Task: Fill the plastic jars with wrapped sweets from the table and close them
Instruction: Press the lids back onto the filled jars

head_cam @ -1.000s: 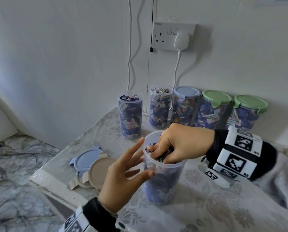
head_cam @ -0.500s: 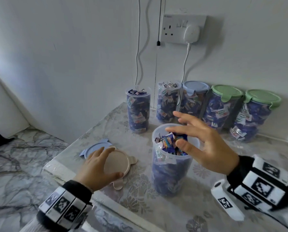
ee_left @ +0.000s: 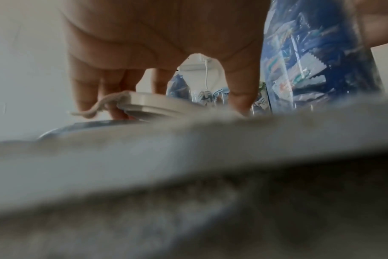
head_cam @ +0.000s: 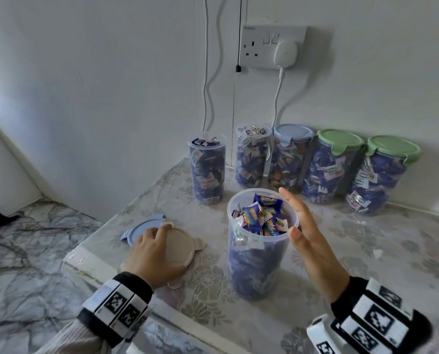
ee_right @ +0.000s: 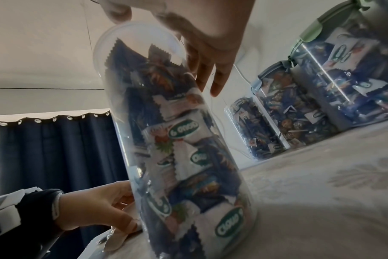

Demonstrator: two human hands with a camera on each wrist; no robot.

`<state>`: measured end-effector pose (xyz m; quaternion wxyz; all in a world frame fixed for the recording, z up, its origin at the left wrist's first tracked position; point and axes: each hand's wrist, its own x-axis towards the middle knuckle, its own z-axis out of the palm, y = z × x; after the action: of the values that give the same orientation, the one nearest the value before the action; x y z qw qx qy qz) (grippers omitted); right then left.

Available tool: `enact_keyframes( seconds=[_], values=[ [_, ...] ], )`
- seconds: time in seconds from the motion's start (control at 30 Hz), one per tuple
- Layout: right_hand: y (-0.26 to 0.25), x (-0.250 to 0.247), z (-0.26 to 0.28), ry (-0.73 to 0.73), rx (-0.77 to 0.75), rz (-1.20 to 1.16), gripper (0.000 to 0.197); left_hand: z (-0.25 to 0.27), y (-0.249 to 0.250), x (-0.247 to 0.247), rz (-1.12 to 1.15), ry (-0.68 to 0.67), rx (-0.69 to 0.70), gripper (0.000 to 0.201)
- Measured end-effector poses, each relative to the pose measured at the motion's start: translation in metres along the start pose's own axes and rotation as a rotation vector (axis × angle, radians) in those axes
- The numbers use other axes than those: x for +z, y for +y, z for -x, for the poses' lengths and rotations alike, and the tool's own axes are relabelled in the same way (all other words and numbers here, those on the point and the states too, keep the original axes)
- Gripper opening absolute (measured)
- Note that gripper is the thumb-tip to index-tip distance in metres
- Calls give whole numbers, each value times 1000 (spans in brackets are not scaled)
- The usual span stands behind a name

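Observation:
An open clear jar (head_cam: 259, 254) packed with blue and white wrapped sweets (head_cam: 261, 218) stands mid-table. My right hand (head_cam: 300, 218) is open beside its rim on the right, fingers straight, thumb near the front of the rim. The right wrist view shows the same jar (ee_right: 177, 140) with the right hand (ee_right: 210, 43) at its top. My left hand (head_cam: 159, 249) grips a beige lid (head_cam: 182, 249) lying left of the jar, on top of a blue lid (head_cam: 135, 232). In the left wrist view the fingers (ee_left: 86, 87) curl over the beige lid's (ee_left: 148, 101) far edge.
Against the wall stand two open filled jars (head_cam: 208, 172) (head_cam: 251, 157), a blue-lidded jar (head_cam: 288, 159) and two green-lidded jars (head_cam: 336, 164) (head_cam: 382, 180). The table (head_cam: 366, 264) ends just left of the lids. A wall socket (head_cam: 272, 47) with hanging cables is above.
My right hand came out of the jar and opened beside its rim. My left hand left the jar, moved down-left and took hold of the beige lid.

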<state>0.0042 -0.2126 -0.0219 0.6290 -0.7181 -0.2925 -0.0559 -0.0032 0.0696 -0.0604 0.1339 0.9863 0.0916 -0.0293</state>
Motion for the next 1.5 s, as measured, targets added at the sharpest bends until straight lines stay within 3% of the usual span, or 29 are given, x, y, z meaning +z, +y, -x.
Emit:
enact_keyframes(
  seconds=[0.1,0.2,0.33,0.43,0.63,0.73,0.87,1.0,1.13,1.23,1.37,1.5],
  values=[
    [-2,1,1,11,-4,-13,76,-1,2,-2,118,40,14,88],
    [-4,2,3,26,-9,6,76,0,5,-11,391,131,49,100],
    [-1,0,4,37,8,26,78,10,31,-41,802,253,281,94],
    [3,-2,5,45,48,21,74,19,64,-68,935,235,467,80],
    [-4,-2,11,109,24,-12,73,22,110,-89,684,121,708,93],
    [-7,-10,10,174,71,-28,75,17,118,-87,512,79,744,103],
    [-22,-29,-2,201,20,73,66,14,113,-79,531,88,760,103],
    [-53,-51,-27,-49,-45,340,60,22,101,-65,756,118,716,115],
    [-85,-51,-60,-425,-22,573,68,25,86,-42,959,22,606,138],
    [-98,-39,-83,-650,-13,710,70,28,83,-27,1009,-48,587,142],
    [-103,-29,-101,-882,160,821,78,31,87,-12,1050,-42,549,135],
    [-108,-23,-107,-864,200,836,79,32,91,-4,1150,-1,519,93]
  ],
)
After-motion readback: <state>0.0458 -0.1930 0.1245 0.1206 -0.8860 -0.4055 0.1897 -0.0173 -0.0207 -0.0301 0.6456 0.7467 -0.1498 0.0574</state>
